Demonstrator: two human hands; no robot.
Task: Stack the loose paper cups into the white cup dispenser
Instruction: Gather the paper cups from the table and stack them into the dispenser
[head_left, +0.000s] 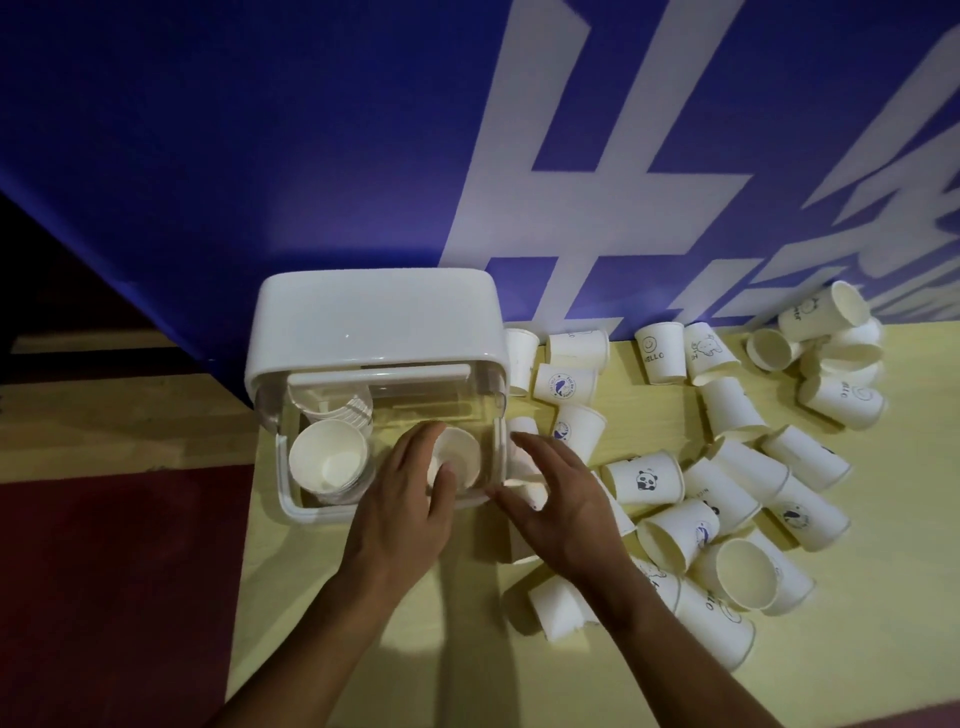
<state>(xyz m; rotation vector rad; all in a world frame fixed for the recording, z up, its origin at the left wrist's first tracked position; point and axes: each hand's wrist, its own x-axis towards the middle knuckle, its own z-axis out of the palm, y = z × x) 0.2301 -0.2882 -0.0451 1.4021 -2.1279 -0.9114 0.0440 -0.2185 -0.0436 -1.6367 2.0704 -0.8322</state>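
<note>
The white cup dispenser (376, 322) stands on the pale table with its clear front section open at the top. A stack of nested paper cups (327, 460) fills its left side. My left hand (410, 499) reaches into the right side and grips a single paper cup (460, 452) by the rim and wall. Just outside the dispenser's right wall hovers my right hand (556, 493), fingers spread and relaxed, above a cup lying on the table. Several loose paper cups (727, 493) lie scattered to the right.
A blue wall with large white lettering (597, 182) rises directly behind the table. The table's left edge (244, 545) drops to a dark red floor. More cups (831, 353) are piled at the far right.
</note>
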